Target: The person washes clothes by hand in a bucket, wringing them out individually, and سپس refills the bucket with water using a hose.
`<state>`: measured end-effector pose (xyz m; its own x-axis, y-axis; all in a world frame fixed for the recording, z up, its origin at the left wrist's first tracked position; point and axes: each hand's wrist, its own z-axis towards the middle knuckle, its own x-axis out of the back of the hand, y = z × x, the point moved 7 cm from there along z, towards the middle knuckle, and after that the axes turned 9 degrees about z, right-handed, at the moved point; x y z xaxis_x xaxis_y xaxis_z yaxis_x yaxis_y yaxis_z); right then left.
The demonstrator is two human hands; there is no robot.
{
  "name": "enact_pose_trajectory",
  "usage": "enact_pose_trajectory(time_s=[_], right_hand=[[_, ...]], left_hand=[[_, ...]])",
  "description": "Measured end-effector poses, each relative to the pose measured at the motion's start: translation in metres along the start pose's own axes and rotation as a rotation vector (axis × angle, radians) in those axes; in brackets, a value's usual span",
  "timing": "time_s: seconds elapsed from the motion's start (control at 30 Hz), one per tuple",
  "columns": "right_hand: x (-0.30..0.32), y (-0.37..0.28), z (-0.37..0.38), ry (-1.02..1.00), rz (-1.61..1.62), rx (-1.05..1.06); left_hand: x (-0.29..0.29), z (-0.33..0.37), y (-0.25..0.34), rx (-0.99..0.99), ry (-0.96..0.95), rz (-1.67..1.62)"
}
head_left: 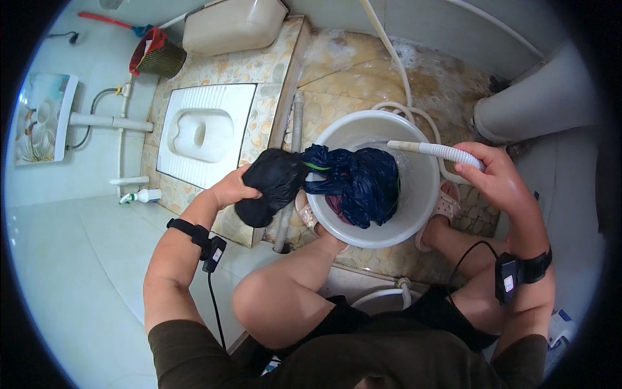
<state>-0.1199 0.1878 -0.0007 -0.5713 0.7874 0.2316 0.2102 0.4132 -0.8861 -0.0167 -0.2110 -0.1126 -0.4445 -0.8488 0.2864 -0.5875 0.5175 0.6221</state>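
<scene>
Black cloth (277, 176) in the left grip (233, 188), its bulk toward the basin (420, 201).

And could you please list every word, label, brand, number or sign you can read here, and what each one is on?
There is no text I can read.
White sticker on the right forearm's black device: too small to read.
White-and-blue package, lower right: too small and blurred.
Spray bottle: too small to read any label.
Basin, hose and dark cloth: no text that I can see.
</scene>
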Motion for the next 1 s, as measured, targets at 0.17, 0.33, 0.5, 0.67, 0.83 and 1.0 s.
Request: enact_pose_trajectory(time_s=[0.17, 0.33, 0.5, 0.67, 0.83, 1.0], right_hand=[[0.006, 0.002, -0.004, 0.029, -0.003, 0.05], [0.007, -0.004, -0.005, 0.035, -0.015, 0.095], [0.014, -0.004, -0.007, 0.052, -0.03, 0.026], [0.017, -0.007, -0.006, 0.11, -0.089, 0.132], [0.022, -0.016, -0.016, 0.125, -0.193, 0.196], [0.017, -0.021, -0.021, 0.076, -0.261, 0.213]], left_hand=[[-0.062, 0.029, 0.049, 0.114, -0.438, 0.227], [-0.06, 0.111, 0.004, -0.182, 0.162, 0.9], [-0.073, 0.137, -0.009, 0.058, 0.141, 0.767], [-0.068, 0.13, 0.033, 0.3, 0.104, 1.023], [-0.121, 0.09, 0.091, 0.226, 0.078, -0.198], [-0.189, 0.042, 0.105, 0.208, -0.259, -0.271]])
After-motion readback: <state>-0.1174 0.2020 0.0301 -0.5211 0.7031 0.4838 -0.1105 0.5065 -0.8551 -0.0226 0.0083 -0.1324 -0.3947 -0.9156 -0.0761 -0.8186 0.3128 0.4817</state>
